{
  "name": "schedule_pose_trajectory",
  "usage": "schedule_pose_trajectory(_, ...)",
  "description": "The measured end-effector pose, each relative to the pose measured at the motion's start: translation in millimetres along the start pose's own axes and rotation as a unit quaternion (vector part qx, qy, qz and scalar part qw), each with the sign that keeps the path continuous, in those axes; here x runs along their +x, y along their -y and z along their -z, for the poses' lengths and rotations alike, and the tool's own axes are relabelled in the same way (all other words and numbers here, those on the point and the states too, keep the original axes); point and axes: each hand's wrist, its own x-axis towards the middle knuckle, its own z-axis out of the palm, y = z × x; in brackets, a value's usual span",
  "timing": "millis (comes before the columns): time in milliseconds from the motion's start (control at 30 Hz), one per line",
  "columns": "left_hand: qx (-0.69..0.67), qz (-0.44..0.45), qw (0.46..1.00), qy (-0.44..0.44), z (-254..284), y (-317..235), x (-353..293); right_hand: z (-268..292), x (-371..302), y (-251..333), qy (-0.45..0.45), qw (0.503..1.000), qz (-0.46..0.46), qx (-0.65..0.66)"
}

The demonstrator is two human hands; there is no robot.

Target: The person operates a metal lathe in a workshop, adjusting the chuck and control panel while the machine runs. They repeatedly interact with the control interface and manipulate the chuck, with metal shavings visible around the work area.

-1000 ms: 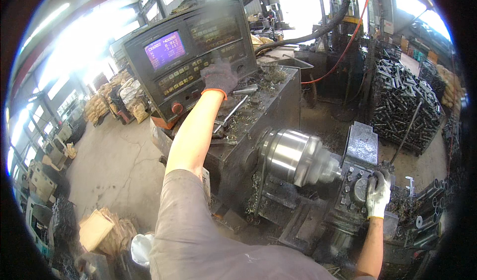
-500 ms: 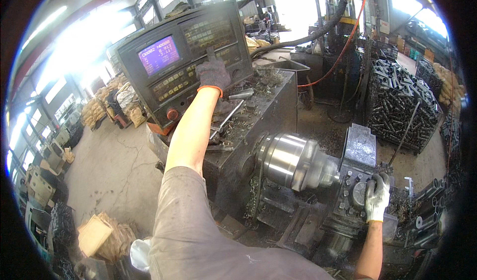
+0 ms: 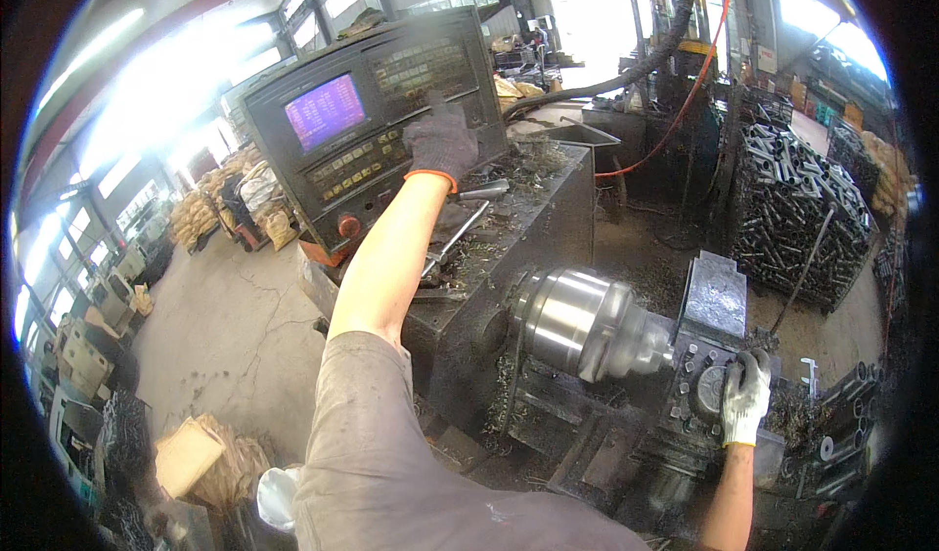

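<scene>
My left hand (image 3: 442, 147), in a dark glove with an orange cuff, is raised in front of the machine's control panel (image 3: 337, 214). Its fingers point up at the keys, slightly blurred, and hold nothing. The lit purple screen (image 3: 325, 111) is left of it. My right hand (image 3: 747, 396), in a white glove with darkened fingertips, curls over the right side of the lathe's tool post (image 3: 696, 380). What lies under its fingers is partly hidden. Left of the tool post, the shiny metal chuck (image 3: 572, 316) holds a workpiece (image 3: 646, 344) whose edges look blurred.
Chips and a metal rod (image 3: 458, 238) lie on the headstock top (image 3: 548, 194). A large bin of metal tubes (image 3: 797, 223) stands at the far right. More tubes (image 3: 849, 439) lie beside the lathe. Sacks (image 3: 220, 204) are stacked at the left; cardboard (image 3: 188, 456) sits lower left.
The whole view has shifted a little, so the scene sits further right and lower. My left hand stays at the panel, its raised finger now more blurred. My right hand remains on the tool post.
</scene>
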Motion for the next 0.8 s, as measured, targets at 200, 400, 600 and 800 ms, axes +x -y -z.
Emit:
schedule_pose_trajectory(200,0.014,0.005,1.000,-0.004,10,3,-10,-2,1,-4,-0.003,1.000,0.019,-0.010)
schedule_pose_trajectory(400,0.018,0.028,0.999,0.011,9,17,-5,-1,1,-3,-0.001,1.000,0.007,-0.006)
schedule_pose_trajectory(600,0.030,0.052,0.998,-0.013,18,27,4,-2,0,-2,0.003,1.000,-0.006,-0.001)
schedule_pose_trajectory(800,0.047,0.054,0.997,0.012,30,35,24,-2,0,-3,0.002,1.000,-0.003,-0.011)
